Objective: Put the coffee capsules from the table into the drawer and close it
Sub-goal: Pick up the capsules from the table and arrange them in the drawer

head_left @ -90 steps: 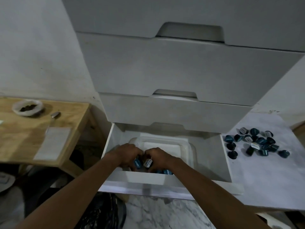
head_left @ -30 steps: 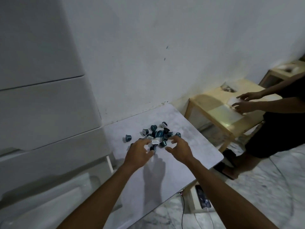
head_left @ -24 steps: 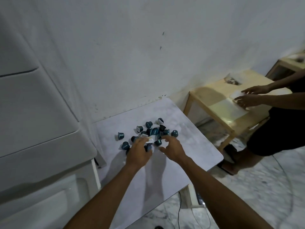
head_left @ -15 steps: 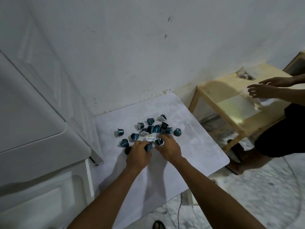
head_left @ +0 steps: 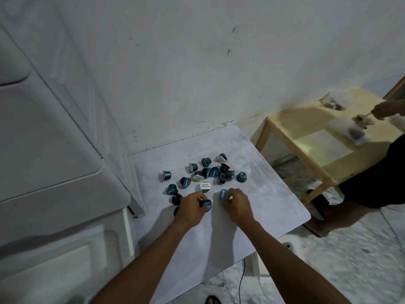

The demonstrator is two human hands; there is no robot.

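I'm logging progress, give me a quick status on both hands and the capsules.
Left hand closed on a blue capsule. Right hand closed on another capsule. Rest of the capsules still scattered on the white table. Nothing blocking.

Wooden side table (head_left: 306, 150) at right, second person's hand (head_left: 382, 109) above a clear bag (head_left: 352, 132).

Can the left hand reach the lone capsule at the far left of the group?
Probably yes: the lone capsule lies apart, nothing covering it, but the left hand already grips a blue capsule.
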